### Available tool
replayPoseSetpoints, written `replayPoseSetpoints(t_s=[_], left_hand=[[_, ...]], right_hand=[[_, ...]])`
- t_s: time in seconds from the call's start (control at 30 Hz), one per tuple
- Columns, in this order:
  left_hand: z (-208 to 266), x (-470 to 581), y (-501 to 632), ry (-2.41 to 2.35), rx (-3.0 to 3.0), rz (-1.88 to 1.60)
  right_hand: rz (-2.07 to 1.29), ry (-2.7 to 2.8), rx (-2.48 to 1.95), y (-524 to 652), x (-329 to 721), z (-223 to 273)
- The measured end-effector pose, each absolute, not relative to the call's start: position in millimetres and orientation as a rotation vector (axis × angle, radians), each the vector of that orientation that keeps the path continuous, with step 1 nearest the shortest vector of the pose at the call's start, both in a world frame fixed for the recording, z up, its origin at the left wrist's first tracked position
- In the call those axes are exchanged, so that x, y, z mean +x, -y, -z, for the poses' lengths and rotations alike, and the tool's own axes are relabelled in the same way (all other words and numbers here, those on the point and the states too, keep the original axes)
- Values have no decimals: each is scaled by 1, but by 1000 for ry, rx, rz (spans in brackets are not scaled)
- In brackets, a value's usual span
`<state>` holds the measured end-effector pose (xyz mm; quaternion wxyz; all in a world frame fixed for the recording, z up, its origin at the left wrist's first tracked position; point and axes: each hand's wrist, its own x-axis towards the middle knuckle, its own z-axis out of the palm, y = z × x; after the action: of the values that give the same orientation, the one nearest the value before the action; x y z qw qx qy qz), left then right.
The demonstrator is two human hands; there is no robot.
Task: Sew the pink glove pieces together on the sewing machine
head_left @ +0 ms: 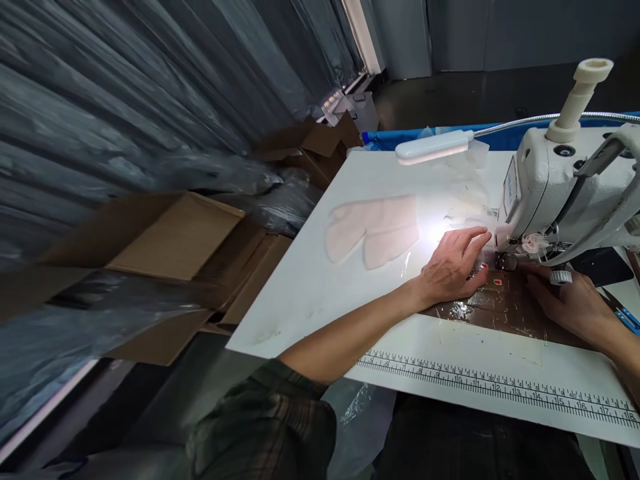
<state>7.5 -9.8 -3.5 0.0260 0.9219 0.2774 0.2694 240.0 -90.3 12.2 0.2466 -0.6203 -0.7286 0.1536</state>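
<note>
My left hand [456, 263] lies beside the sewing machine [537, 180], its fingers stretched out toward the needle area and thumb apart from them. Under its palm side is a brown, shiny, tape-like covering [480, 310] on the table, with small red-and-white marks. My right hand [573, 300] rests on the other side of the needle area, near a knurled knob [561, 276]. Its fingertips are hidden behind machine parts, so I cannot see what they hold. A gathered pale pink bit [534, 244] shows on the machine head.
Flat pale pink fabric pieces [373, 230] lie on the white table [310, 300], left of my hands. A lit lamp [434, 147] hangs over it. A printed ruler [493, 387] runs along the front edge. Blue-handled snips [627, 317] lie right; cardboard boxes [175, 233] stand left.
</note>
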Motion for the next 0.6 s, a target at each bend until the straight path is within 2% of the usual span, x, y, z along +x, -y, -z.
replayPoseSetpoints(t_s=[0.07, 0.27, 0.4, 0.6], left_hand=[[2, 10, 3, -921, 2846, -788], [-25, 28, -63, -962, 2721, -253], [-39, 41, -111, -1122, 2578, -266], [-32, 45, -139, -1220, 2452, -290]], right_hand=[[-377, 1998, -1613, 90, 238, -11], [-343, 1990, -1541, 89, 236, -11], [-397, 1918, -1584, 90, 236, -3], [-382, 1929, -1548, 90, 237, 9]])
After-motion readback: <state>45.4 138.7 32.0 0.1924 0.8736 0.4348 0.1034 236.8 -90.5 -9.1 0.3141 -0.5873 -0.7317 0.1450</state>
